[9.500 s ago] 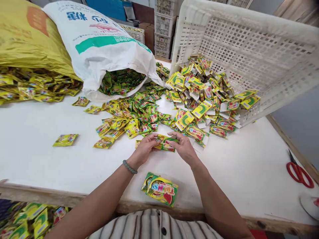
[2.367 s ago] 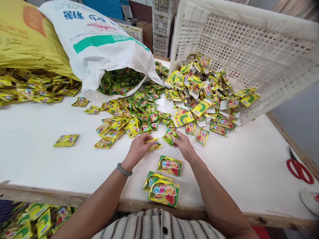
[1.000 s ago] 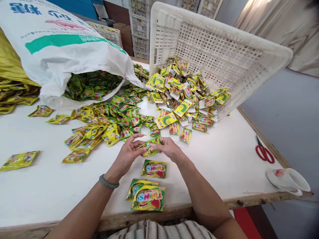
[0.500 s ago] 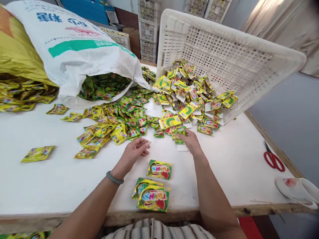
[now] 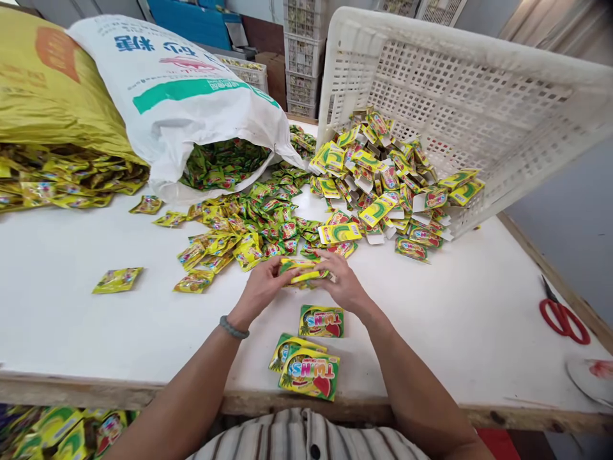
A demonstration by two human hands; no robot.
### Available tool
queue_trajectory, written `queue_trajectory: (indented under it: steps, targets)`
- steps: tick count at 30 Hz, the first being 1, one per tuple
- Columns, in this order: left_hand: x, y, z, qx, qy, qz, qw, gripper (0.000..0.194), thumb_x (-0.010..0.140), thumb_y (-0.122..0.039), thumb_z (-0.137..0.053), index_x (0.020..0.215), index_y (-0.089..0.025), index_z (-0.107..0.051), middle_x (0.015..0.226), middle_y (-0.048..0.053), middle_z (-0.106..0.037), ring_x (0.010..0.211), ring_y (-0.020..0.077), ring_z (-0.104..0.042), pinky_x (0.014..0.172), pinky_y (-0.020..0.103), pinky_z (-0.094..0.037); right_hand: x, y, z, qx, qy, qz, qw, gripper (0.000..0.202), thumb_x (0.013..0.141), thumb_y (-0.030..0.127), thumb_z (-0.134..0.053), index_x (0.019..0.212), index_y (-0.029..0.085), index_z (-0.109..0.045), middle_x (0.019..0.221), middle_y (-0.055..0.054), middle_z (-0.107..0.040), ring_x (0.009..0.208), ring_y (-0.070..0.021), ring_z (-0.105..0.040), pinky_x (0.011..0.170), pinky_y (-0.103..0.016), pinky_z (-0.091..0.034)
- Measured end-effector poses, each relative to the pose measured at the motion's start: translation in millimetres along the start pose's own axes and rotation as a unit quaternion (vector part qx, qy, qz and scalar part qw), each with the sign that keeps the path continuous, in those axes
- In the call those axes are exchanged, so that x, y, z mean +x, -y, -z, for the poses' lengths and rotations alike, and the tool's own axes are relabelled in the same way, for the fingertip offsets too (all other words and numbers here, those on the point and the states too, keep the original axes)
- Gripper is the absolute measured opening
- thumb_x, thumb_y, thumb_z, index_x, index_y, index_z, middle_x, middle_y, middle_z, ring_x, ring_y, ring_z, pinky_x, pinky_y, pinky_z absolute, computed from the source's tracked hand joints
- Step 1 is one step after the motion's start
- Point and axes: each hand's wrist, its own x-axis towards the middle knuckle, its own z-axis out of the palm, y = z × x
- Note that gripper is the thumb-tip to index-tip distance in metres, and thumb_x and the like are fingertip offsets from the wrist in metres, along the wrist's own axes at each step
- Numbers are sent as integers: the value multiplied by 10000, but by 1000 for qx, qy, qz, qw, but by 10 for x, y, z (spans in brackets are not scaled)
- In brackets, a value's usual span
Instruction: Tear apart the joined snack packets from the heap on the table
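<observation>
Between my two hands is a small yellow and green candy box, held above the table. My left hand grips its left end, and my right hand has its fingers on the right end. Whether its flaps are open is hidden by the fingers. Just below lie a "TWINS" candy box on its own and two overlapping ones, the front box partly covering the other. Beyond my hands spread loose yellow candy packets and green candy packets.
A white plastic crate lies tipped at the back right, candy boxes spilling out. A white sack of green packets and a yellow sack stand back left. Red-handled scissors and a cup are at the right edge.
My right hand has brought a box from the pile leftward, and my left hand has moved up to meet it; both now hold it. The view has shifted left.
</observation>
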Motion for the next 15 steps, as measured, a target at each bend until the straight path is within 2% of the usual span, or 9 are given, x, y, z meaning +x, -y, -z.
queue_trajectory:
  steps: [2,4,6,7,10,15]
  targets:
    - [2,-16,12,-52,-51,24,997,490,646,-483,-796,986,-181,-613,753,-6,-683,681,167,-645,597,262,-516,28,-51,51,101,-81,-80,988,214,738,371,-748,863,215,-670,1105,-71,-684,1080,-261,-602,961,-449,-448]
    - [-6,-46,23,-96,-75,38,992,586,638,-453,-816,1104,-206,-560,781,-16,-690,686,164,-660,601,270,-540,47,-78,88,220,-138,-150,954,300,717,438,-740,890,214,-640,927,-26,-694,890,-212,-652,840,-390,-512]
    - [-21,-72,22,-109,-64,31,992,611,637,-426,-827,1146,-215,-562,861,5,-708,750,175,-675,618,268,-553,55,-90,102,290,-169,-186,924,368,671,459,-762,901,210,-617,842,5,-677,783,-172,-648,770,-345,-527]
    - [-29,-78,16,-111,-52,24,992,592,637,-417,-830,1135,-210,-586,914,21,-713,790,180,-678,625,259,-554,55,-93,102,296,-177,-193,918,388,653,460,-772,901,208,-612,823,12,-669,762,-162,-641,753,-332,-525]
    - [-39,-65,-5,-132,-24,16,991,512,636,-398,-837,1066,-192,-650,1014,48,-716,838,181,-677,647,242,-553,53,-89,107,272,-163,-212,924,392,635,459,-778,882,203,-614,752,26,-648,707,-149,-621,706,-313,-510]
    - [-22,-12,-25,-187,-34,30,981,510,625,-366,-853,1063,-188,-662,959,32,-727,817,162,-680,721,259,-557,54,-59,203,311,-108,-250,910,443,554,443,-820,857,202,-605,731,24,-654,677,-150,-616,682,-305,-489]
